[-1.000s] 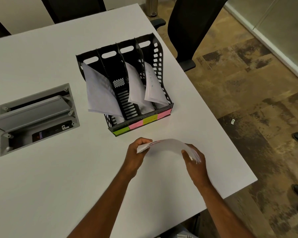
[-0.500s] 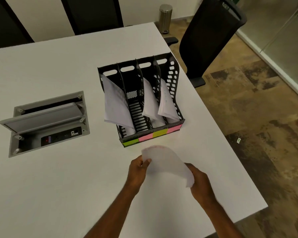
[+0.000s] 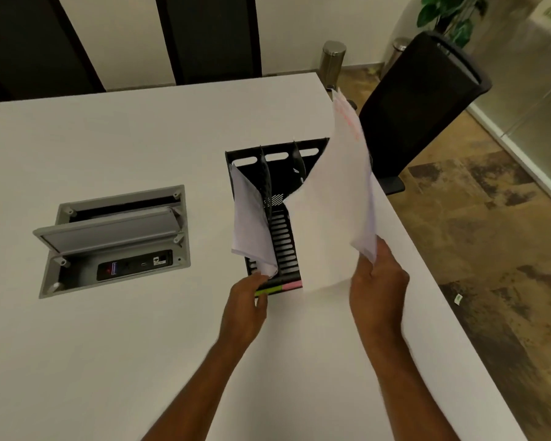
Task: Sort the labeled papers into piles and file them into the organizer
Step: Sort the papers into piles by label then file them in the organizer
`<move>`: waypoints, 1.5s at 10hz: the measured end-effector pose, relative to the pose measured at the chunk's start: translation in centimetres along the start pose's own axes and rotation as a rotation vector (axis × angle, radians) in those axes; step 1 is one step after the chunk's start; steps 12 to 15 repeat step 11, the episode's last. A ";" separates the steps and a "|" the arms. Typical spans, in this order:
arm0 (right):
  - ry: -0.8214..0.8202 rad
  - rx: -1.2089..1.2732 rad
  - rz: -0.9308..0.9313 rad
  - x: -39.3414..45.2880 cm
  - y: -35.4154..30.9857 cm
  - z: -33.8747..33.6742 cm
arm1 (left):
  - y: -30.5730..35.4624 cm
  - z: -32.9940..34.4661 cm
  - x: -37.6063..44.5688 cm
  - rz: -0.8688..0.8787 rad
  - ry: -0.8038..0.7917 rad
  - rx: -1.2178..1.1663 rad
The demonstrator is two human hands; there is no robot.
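Note:
My right hand (image 3: 376, 281) grips the lower right corner of a stack of white papers (image 3: 334, 218), raised on edge with faint red writing near its top. The stack hides the right slots of the black organizer (image 3: 280, 237). White sheets (image 3: 248, 224) lean out of the organizer's leftmost slot; the slot beside it shows only its black slatted floor. My left hand (image 3: 244, 307) is at the organizer's front left corner, its fingers curled on the front edge by the green label (image 3: 268, 290). A pink label (image 3: 291, 285) sits beside the green one.
The white table (image 3: 109, 361) has a grey cable box (image 3: 115, 240) with its lid up, left of the organizer. A black mesh chair (image 3: 417, 106) stands at the table's far right corner. The table's right edge runs close beside my right hand. Metal bins (image 3: 331, 58) stand on the floor.
My right hand has lifted the paper stack from low over the table up on edge in front of the organizer. My left hand let go of the stack and moved to the organizer's front corner.

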State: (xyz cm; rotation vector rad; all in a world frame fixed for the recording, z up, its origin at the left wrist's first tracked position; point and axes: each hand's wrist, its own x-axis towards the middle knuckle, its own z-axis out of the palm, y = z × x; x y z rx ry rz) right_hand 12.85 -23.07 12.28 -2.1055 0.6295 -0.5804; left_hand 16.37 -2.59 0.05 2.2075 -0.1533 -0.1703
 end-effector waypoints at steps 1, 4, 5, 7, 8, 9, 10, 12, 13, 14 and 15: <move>0.011 -0.033 -0.090 1.2 -1.5 3.1 | -0.5 0.3 -0.3 0.018 -0.068 0.064; -0.189 -0.569 -0.163 0.9 2.4 14.4 | -2.5 0.9 -0.4 -0.014 -0.158 0.192; -0.195 -0.696 -0.180 0.6 3.7 14.9 | -2.9 0.9 -0.3 -0.020 -0.156 0.190; -0.213 -0.747 -0.188 0.7 4.8 14.4 | -3.3 1.0 -0.3 0.001 -0.153 0.213; -0.276 -0.729 -0.206 0.7 4.9 13.6 | -3.0 1.1 -0.4 -0.005 -0.158 0.222; -0.321 -0.663 -0.193 0.7 5.1 13.0 | -2.8 1.0 -0.2 -0.013 -0.170 0.239; -0.353 -0.446 -0.206 0.3 5.0 11.3 | -1.8 0.5 -0.3 0.005 -0.191 0.248; -0.337 -0.317 -0.226 -0.7 5.4 9.8 | -1.1 0.2 -0.2 0.043 -0.167 0.247; -0.337 -0.317 -0.226 -0.7 5.4 9.8 | -1.1 0.2 -0.2 0.043 -0.167 0.247; -0.337 -0.317 -0.226 -0.7 5.4 9.8 | -1.1 0.2 -0.2 0.043 -0.167 0.247; -0.337 -0.317 -0.226 -0.7 5.4 9.8 | -1.1 0.2 -0.2 0.043 -0.167 0.247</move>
